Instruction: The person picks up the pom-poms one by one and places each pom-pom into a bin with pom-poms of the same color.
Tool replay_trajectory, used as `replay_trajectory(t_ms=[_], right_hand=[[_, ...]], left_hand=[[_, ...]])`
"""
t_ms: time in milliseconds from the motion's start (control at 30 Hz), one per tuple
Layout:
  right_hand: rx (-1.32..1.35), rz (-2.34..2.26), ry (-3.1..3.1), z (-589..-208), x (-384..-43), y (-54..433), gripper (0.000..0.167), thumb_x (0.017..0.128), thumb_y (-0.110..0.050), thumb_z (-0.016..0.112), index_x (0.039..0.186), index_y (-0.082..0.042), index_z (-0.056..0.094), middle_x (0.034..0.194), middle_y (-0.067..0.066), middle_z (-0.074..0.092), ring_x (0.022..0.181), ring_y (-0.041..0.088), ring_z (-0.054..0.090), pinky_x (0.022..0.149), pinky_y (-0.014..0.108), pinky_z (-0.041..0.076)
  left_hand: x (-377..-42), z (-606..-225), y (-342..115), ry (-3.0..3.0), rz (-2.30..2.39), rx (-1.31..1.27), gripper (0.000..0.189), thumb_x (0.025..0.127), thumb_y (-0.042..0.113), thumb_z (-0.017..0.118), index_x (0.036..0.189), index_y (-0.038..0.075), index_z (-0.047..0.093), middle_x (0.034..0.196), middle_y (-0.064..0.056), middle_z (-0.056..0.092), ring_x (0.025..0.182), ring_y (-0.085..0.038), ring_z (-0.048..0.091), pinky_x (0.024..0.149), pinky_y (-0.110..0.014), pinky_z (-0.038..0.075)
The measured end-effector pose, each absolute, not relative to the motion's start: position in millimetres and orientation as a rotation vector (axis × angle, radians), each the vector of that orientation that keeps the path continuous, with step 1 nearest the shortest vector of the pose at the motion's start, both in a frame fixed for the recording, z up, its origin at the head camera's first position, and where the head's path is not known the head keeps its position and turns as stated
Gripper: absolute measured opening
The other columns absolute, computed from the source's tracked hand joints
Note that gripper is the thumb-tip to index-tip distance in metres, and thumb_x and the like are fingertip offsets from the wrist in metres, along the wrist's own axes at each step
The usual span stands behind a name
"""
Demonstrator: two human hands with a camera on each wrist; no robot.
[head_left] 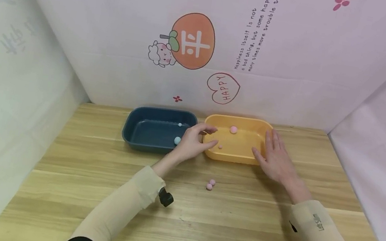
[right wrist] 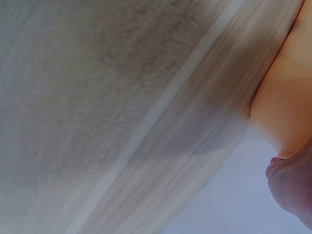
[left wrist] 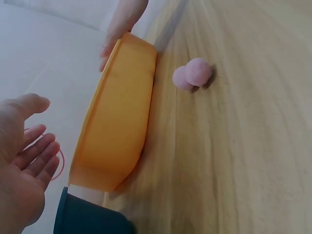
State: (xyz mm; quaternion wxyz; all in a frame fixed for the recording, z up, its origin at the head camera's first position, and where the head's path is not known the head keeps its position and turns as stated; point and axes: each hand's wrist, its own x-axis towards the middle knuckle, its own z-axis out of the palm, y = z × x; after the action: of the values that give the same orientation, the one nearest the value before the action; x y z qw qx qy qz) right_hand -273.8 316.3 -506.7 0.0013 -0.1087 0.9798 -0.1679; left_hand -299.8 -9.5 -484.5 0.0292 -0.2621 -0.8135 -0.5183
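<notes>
A yellow tray [head_left: 243,160] stands against the back wall, with a larger pink ball [head_left: 233,130] and a tiny pink ball [head_left: 220,146] inside. My left hand [head_left: 191,142] is over its left end, thumb and fingers apart and nothing between them; the left wrist view shows this hand [left wrist: 24,161] above the rim. At the tray's right end, my right hand [head_left: 278,161] lies along the rim with fairly straight fingers. That hand [right wrist: 295,183] shows only partly in the right wrist view, beside the tray wall [right wrist: 287,92].
Left of the yellow tray is a dark blue tray [head_left: 150,147], holding a light blue ball [head_left: 177,140] and a tiny blue ball [head_left: 179,124]. Two pink balls [left wrist: 198,72] lie together on the wooden table [head_left: 220,234], in front of the yellow tray. A printed cloth [head_left: 116,32] hangs behind.
</notes>
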Motion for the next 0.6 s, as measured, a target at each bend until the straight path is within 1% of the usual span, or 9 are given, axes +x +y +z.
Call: replay_trajectory(t_ms=[67,200,367,500,600], right_hand=[[-0.344,-0.528,3.074,-507.1,-273.9,316.8,0.095,0.116,-0.06,0.033,0.172,0.008,-0.005,0.181,0.033,-0.01,0.17,0.054,0.0,0.138,0.068,0.01],[-0.346,-0.527,3.072,-507.6,-274.1,316.9,0.095,0.116,-0.059,0.033,0.172,0.007,-0.005,0.181,0.032,-0.012,0.17,0.054,-0.001,0.139,0.068,0.01],[-0.335,-0.52,3.066,-507.1,-274.4,316.6,0.096,0.116,-0.061,0.032,0.172,0.007,-0.006,0.181,0.032,-0.011,0.169,0.055,-0.001,0.138,0.068,0.011],[-0.328,-0.525,3.056,-506.5,-274.7,316.5,0.097,0.116,-0.062,0.031,0.172,0.006,-0.007,0.181,0.031,-0.014,0.169,0.056,-0.001,0.138,0.069,0.01],[-0.328,-0.528,3.057,-506.5,-274.8,316.5,0.097,0.116,-0.062,0.032,0.172,0.006,-0.007,0.181,0.031,-0.014,0.169,0.056,-0.001,0.138,0.069,0.011]], left_hand=[[-296.8,-485.6,-12.6,-2.522,-1.607,-0.821,0.045,0.099,0.014,0.082,0.139,-0.002,0.069,0.14,-0.02,0.073,0.134,-0.033,0.066,0.118,-0.048,0.055],[-290.5,-488.1,-18.9,-2.555,-1.615,-0.852,0.059,0.098,0.017,0.084,0.149,-0.001,0.061,0.15,-0.021,0.067,0.143,-0.034,0.06,0.123,-0.051,0.051],[-282.2,-490.3,-23.6,-2.635,-1.521,-0.875,0.078,0.094,0.022,0.089,0.16,0.006,0.051,0.162,-0.017,0.056,0.155,-0.033,0.049,0.132,-0.053,0.041],[-275.4,-491.4,-26.6,-2.644,-1.471,-0.915,0.085,0.092,0.025,0.091,0.163,0.009,0.046,0.166,-0.013,0.052,0.159,-0.032,0.043,0.135,-0.053,0.036],[-269.3,-492.4,-29.7,-2.616,-1.465,-0.936,0.086,0.091,0.026,0.092,0.162,0.008,0.046,0.165,-0.013,0.05,0.158,-0.033,0.042,0.134,-0.054,0.036]])
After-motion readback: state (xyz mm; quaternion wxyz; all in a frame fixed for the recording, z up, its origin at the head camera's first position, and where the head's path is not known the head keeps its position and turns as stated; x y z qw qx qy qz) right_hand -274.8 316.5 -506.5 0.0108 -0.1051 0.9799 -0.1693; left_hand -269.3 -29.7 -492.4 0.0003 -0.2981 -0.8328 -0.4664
